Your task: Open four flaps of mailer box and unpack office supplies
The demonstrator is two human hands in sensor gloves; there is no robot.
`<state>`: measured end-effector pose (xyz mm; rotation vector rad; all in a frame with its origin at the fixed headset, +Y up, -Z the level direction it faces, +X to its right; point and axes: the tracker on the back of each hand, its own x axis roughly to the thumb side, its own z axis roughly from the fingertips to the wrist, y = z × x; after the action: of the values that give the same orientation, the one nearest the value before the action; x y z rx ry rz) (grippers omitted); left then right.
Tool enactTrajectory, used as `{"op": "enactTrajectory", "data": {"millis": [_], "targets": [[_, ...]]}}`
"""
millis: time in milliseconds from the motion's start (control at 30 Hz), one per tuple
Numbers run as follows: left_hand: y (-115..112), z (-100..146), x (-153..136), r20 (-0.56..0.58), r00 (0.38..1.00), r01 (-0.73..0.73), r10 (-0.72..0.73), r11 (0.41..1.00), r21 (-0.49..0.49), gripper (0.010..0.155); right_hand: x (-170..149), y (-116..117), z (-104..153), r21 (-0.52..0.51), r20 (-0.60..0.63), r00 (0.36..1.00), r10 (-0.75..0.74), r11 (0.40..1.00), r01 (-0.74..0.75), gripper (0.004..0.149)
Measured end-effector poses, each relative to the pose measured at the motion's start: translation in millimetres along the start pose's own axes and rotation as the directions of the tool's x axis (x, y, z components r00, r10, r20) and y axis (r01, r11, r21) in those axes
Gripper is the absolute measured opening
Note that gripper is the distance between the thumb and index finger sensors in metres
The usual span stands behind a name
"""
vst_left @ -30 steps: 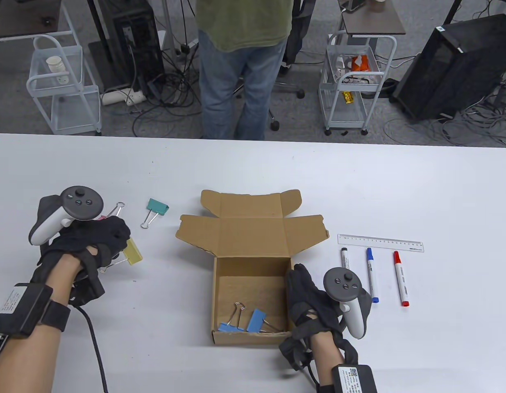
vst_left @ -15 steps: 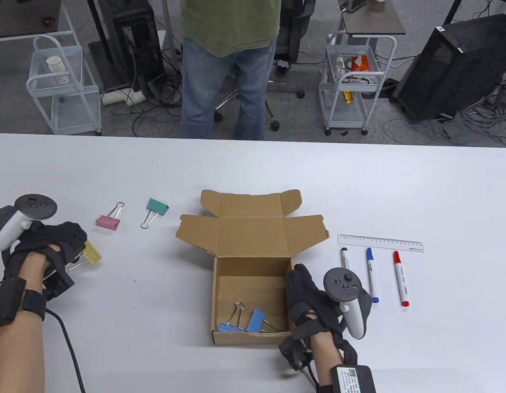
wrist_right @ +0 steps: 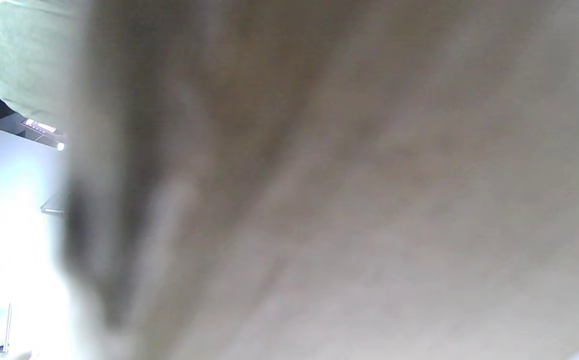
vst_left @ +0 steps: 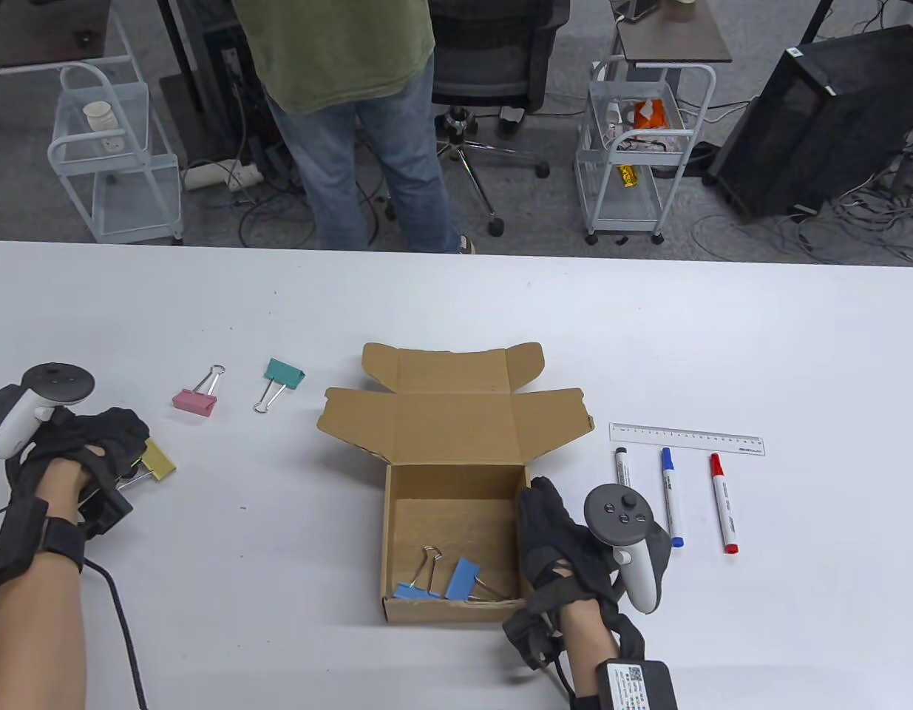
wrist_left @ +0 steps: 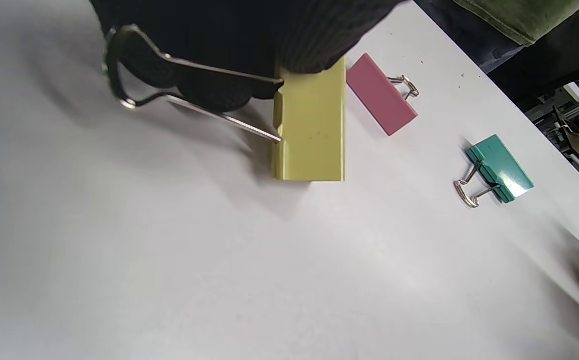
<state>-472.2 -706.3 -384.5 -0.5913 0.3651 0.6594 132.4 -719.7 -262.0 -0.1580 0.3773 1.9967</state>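
Note:
The brown mailer box [vst_left: 450, 510] sits open at the table's middle with its flaps folded back. Two blue binder clips [vst_left: 445, 582] lie inside at the near wall. My left hand [vst_left: 112, 444] holds a yellow binder clip [vst_left: 159, 458] at or just above the table at the far left; the clip also shows in the left wrist view [wrist_left: 312, 125], under my fingers [wrist_left: 249, 35]. My right hand [vst_left: 556, 551] rests against the box's right wall, whose blurred cardboard [wrist_right: 344, 190] fills the right wrist view.
A pink clip [vst_left: 195, 399] and a teal clip [vst_left: 282, 376] lie left of the box; they also show in the left wrist view [wrist_left: 382, 95] [wrist_left: 499, 167]. A ruler [vst_left: 685, 438] and black, blue and red markers [vst_left: 669, 495] lie right of the box.
My left hand carried the yellow clip from near the pink clip out to the far left and lowered it toward the table. My right hand stayed on the box.

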Motion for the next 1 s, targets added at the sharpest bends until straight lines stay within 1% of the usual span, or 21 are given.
{"op": "enactTrajectory", "data": {"millis": [200,500,833,1000], "targets": [[-2,-3,0,-0.007,1.000,-0.010,0.010,0.999,0.052,0.044,0,0,0,-0.002,-0.001,1.000,0.001,1.000,-0.001,0.069],[-8,0,7,-0.031,0.997,0.077,-0.075,0.993,0.085,0.045,0,0,0,-0.005,-0.001,1.000,0.002,1.000,-0.002,0.069],[-14,12,5,-0.029,0.992,0.122,-0.119,0.984,0.133,0.055,0,0,0,-0.001,0.001,1.000,0.010,1.000,-0.010,0.068],[-17,22,5,0.005,0.994,0.106,-0.108,0.981,0.162,0.061,0,1,0,0.000,0.000,1.000,0.011,1.000,-0.011,0.069]]}}
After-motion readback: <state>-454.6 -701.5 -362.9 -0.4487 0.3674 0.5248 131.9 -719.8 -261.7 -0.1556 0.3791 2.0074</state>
